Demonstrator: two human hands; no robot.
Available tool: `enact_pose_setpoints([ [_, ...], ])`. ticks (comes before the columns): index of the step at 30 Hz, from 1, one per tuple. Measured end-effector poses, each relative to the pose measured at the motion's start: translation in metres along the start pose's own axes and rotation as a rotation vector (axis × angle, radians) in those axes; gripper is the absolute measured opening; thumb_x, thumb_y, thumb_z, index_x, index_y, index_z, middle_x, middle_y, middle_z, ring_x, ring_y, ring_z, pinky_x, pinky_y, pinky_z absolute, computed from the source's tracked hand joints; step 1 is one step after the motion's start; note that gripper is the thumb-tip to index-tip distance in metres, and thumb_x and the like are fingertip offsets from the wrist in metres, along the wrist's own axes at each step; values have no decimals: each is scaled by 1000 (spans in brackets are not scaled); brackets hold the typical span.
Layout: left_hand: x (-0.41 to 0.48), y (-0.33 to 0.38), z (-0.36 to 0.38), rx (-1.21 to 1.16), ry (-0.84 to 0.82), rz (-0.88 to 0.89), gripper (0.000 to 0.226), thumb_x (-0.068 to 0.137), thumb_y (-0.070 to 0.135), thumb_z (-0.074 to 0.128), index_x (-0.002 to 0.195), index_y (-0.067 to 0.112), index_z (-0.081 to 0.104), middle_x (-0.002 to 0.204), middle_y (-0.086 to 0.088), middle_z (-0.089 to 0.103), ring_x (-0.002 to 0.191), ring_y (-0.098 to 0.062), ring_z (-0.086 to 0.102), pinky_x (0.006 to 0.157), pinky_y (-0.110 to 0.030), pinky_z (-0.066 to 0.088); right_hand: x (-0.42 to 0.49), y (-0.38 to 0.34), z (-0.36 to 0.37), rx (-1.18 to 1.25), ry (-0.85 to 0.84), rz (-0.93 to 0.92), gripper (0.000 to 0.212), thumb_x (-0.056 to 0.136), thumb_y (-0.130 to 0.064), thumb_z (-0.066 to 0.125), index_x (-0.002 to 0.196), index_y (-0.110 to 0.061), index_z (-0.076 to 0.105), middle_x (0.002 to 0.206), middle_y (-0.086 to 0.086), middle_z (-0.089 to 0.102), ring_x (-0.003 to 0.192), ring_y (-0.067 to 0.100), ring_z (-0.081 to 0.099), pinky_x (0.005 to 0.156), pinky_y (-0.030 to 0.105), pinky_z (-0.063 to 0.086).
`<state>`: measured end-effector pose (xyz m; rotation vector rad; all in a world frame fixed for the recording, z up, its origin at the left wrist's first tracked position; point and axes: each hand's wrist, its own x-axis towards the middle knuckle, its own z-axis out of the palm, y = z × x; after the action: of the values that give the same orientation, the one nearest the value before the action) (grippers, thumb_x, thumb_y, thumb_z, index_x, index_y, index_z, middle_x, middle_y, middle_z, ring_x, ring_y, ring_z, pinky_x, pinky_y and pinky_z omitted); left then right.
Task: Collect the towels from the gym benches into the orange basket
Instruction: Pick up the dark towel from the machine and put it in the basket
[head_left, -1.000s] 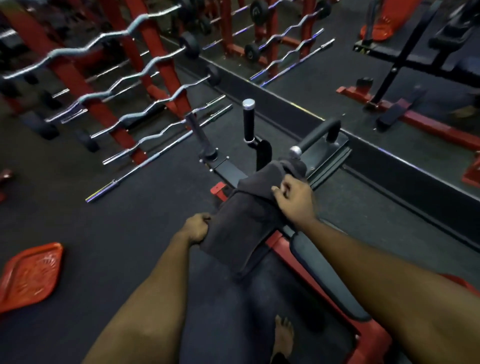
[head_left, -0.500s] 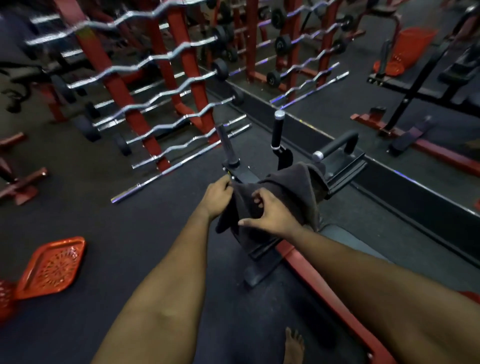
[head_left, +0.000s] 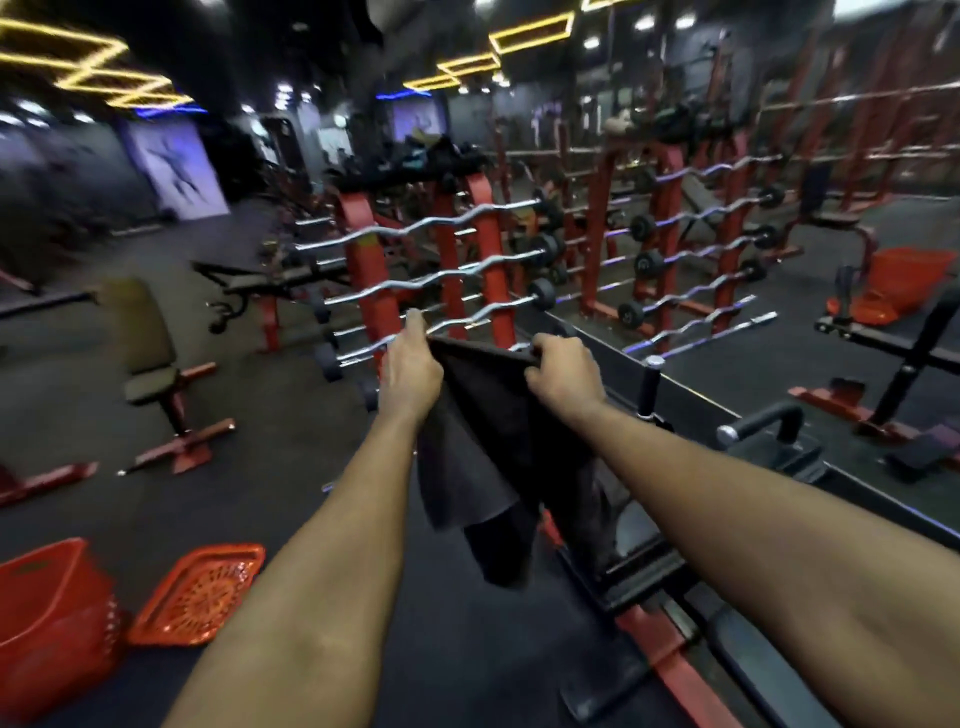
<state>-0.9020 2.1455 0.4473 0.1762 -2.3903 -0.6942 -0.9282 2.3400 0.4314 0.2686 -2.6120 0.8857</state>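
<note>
Gripping towel (head_left: 483, 441) in left hand (head_left: 410, 374) and right hand (head_left: 563, 376); tail may snag frame (head_left: 641, 571) before basket (head_left: 47, 623) at 8 o'clock.

Towel (head_left: 483, 441): lifted off the bench (head_left: 639, 569); now hangs in the air.
Left hand (head_left: 410, 374): raised; grips the towel's top edge.
Right hand (head_left: 563, 376): raised; moved apart from left hand.
Orange basket (head_left: 47, 613): come into view, lower left.

Dark floor (head_left: 311, 441) with orange basket (head_left: 47, 613) and flat lid (head_left: 200, 597).
</note>
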Motion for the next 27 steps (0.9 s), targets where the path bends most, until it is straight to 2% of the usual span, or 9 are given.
enact_pose_setpoints([
  [2,-4,-21,-32,67,71,-110,53,80,-4,33,128,16,35,83,-14,52,73,-33,48,68,-41,41,10,-21,4,-10,53,-39,14,79,-13,56,91,-15,63,93,18,69,93,40,65,74,39,51],
  [3,-3,-31,-40,52,63,-112,47,83,-2,36,126,16,37,82,-13,54,74,-33,52,69,-41,44,15,-25,3,-26,80,-31,14,81,-11,55,93,-14,62,93,19,69,93,41,66,74,40,52],
  [5,-5,-55,-70,-12,-20,-62,16,92,13,51,108,13,46,79,-12,60,75,-31,59,68,-32,43,28,-42,7,-45,139,-29,16,85,-9,54,98,-14,62,94,20,69,94,42,67,74,41,52],
  [8,-22,-85,-117,24,-206,-54,37,75,38,79,90,11,58,70,2,57,59,-3,47,58,-17,36,41,-70,20,-22,164,-106,15,87,-8,51,99,-14,58,90,21,69,90,42,67,69,39,48],
  [10,-36,-102,-140,191,-306,-114,42,66,39,85,89,9,66,71,-2,61,64,-9,54,61,-23,37,43,-90,32,19,141,-152,13,86,-7,50,94,-14,56,87,20,68,87,42,67,66,37,44],
  [12,-53,-125,-161,384,-300,-251,25,72,20,80,93,9,72,85,-11,71,86,-23,66,71,-29,45,40,-109,46,75,112,-190,13,84,-6,50,93,-15,55,84,20,68,85,42,66,66,38,45],
  [15,-91,-156,-194,539,-132,-529,32,67,12,52,93,10,70,96,-20,71,95,-37,67,77,-39,52,33,-131,64,146,66,-234,14,84,-6,51,94,-16,55,83,21,67,85,43,65,65,38,43],
  [21,-164,-155,-208,592,259,-931,28,83,0,49,106,3,65,108,-24,65,104,-42,62,81,-43,53,9,-173,94,316,-24,-357,17,84,-4,47,95,-14,54,86,24,67,83,45,65,66,42,47],
  [27,-229,-152,-243,706,482,-1102,27,88,-4,38,106,3,57,107,-25,65,104,-43,62,83,-47,52,-16,-196,118,435,-129,-309,19,89,-7,46,106,-14,51,92,26,67,88,46,65,72,45,50],
])
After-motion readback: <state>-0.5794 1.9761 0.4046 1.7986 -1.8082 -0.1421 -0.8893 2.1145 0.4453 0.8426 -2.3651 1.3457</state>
